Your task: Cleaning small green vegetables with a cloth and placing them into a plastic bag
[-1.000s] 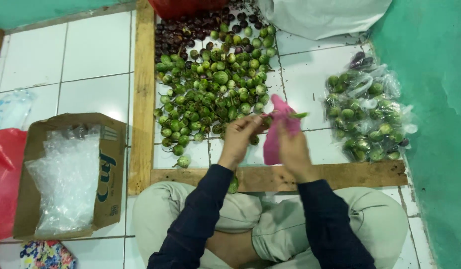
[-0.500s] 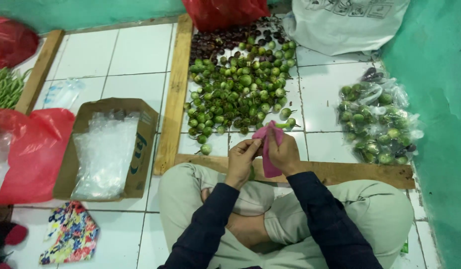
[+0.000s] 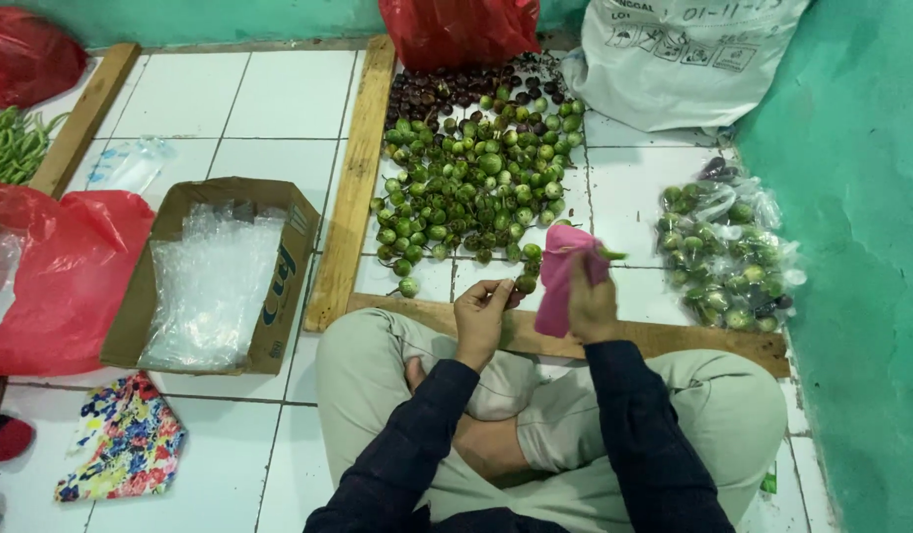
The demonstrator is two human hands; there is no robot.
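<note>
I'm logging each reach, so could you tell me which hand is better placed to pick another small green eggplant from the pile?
Probably the left hand: its fingers look free and sit near the green eggplants, while the right hand is occupied holding the pink cloth.

hands [image 3: 535,306] apart, pink cloth [image 3: 560,276] raised

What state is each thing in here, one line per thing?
left hand: pinching a small round fruit.
right hand: gripping the pink cloth.
cardboard box: open, holding clear plastic bags.
bagged fruits: packed in clear bags.
loose green fruits: heaped on the floor.
white sack: lying slumped.
</note>
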